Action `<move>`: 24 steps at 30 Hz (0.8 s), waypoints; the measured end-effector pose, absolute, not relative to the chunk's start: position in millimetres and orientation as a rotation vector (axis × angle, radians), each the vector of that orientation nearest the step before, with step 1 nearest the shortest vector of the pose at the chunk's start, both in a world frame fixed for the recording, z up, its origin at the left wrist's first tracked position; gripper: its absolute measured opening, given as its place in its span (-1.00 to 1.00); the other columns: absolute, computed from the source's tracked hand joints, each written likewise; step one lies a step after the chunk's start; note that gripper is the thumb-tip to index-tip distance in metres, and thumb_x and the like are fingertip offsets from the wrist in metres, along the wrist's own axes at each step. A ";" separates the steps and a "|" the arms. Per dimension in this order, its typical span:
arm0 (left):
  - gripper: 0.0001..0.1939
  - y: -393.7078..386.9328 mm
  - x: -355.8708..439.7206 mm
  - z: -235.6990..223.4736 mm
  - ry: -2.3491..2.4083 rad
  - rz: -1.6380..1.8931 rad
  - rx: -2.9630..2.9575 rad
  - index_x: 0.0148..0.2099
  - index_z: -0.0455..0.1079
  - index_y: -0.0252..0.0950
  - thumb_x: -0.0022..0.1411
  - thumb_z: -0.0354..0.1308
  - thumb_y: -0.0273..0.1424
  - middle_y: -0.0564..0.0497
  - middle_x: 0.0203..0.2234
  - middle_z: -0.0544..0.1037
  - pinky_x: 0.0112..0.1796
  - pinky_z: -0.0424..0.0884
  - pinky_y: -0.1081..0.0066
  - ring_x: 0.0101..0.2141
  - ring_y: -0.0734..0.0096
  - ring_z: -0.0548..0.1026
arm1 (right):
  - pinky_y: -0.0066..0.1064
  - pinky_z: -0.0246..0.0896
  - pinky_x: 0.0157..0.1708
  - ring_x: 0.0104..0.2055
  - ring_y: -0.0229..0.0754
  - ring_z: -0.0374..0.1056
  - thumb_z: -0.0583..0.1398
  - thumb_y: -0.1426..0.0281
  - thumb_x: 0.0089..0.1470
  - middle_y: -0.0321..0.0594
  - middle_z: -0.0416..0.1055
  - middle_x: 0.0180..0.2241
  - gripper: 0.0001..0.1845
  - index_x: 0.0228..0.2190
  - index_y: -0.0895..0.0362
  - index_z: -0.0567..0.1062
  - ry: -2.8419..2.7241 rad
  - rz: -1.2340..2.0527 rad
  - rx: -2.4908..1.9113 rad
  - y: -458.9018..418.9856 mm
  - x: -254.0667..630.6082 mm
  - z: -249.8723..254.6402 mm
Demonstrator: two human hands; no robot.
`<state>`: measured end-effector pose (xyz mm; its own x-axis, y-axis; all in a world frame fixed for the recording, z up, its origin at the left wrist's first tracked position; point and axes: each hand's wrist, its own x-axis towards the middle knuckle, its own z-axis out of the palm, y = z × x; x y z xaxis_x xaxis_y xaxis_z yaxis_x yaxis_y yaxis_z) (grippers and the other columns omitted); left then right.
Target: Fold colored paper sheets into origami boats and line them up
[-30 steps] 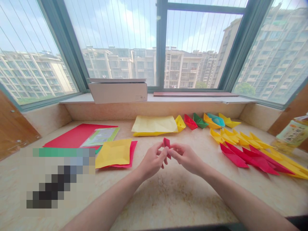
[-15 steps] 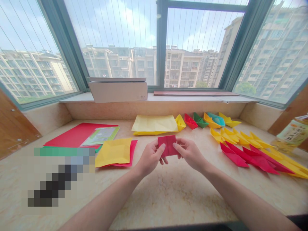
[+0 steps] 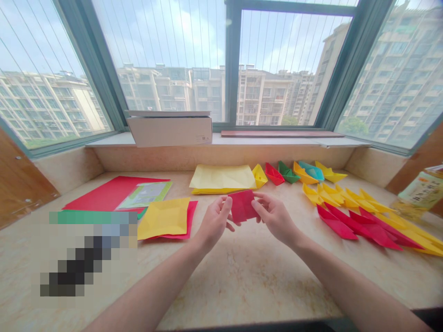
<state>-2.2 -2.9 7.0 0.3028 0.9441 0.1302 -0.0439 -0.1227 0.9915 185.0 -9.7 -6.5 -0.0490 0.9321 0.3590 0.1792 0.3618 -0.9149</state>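
Note:
A small folded square of red paper (image 3: 242, 206) is held up above the counter, tilted a little. My left hand (image 3: 218, 219) pinches its left edge, thumb in front and fingers partly hidden behind. On the other side my right hand (image 3: 272, 213) grips the right edge between thumb and fingers. Left of my hands lies a stack of yellow paper sheets (image 3: 168, 217) over red paper (image 3: 191, 219). Beyond the hands rests a pile of pale yellow sheets (image 3: 223, 176), with a yellow paper boat (image 3: 259, 176) at its right end.
Folded paper boats stand at the back right, among them a red one (image 3: 274, 174) and a green one (image 3: 288, 171). Yellow boats (image 3: 332, 197) and red boats (image 3: 374, 228) line the right side by a jar (image 3: 420, 193). Left lies red paper (image 3: 104, 196); a white box (image 3: 169, 130) sits on the sill.
The red paper has turned in my hands: its face with a middle seam has given way to a plainer face, now tilted. Both hands have shifted their hold slightly.

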 end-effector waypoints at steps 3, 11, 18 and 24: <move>-0.45 -3.2 -3.0 8.2 0.909 1.106 1.423 0.02 0.30 -0.35 0.23 0.10 0.02 -0.15 -0.26 0.56 -0.54 0.45 0.46 -0.37 0.29 0.58 | -0.43 0.28 -0.54 -0.52 -0.25 0.36 0.17 0.26 0.18 -0.21 0.50 -0.42 -0.63 -0.03 0.18 0.48 -1.565 0.706 -1.093 -10.9 184.3 -7.9; -0.62 -5.2 -1.5 8.5 0.937 1.052 1.496 -0.10 0.47 -0.39 0.18 0.25 -0.18 -0.10 -0.40 0.60 -0.55 0.43 0.46 -0.47 0.33 0.55 | -0.40 0.30 -0.47 -0.41 -0.20 0.40 0.15 0.37 0.19 -0.19 0.53 -0.35 -0.71 -0.07 0.11 0.52 -1.733 0.419 -1.032 -16.5 182.5 -4.5; -0.56 -9.8 0.0 9.9 0.911 1.083 1.404 -0.22 0.53 -0.41 0.20 0.19 -0.07 -0.13 -0.46 0.62 -0.40 0.54 0.32 -0.42 0.23 0.60 | -0.29 0.40 -0.23 -0.22 -0.18 0.38 0.16 0.40 0.23 -0.13 0.41 -0.14 -0.66 0.02 -0.03 0.51 -1.996 0.336 -0.802 -23.2 179.6 -6.9; -0.39 -13.7 2.7 8.6 0.660 1.073 1.278 -0.10 0.50 -0.45 0.24 0.07 0.06 -0.22 -0.31 0.64 -0.20 0.54 0.18 -0.21 0.08 0.60 | -0.15 0.39 -0.05 -0.02 -0.10 0.35 0.14 0.45 0.23 -0.11 0.26 0.07 -0.60 0.06 -0.13 0.48 -1.998 0.336 -0.775 -18.5 179.9 -11.7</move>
<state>2.7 -13.7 8.6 0.3976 0.9031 0.1621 -0.2633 -0.0569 0.9630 179.9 -18.5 -11.7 -0.3639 0.6422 0.6746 0.3866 0.7631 -0.5179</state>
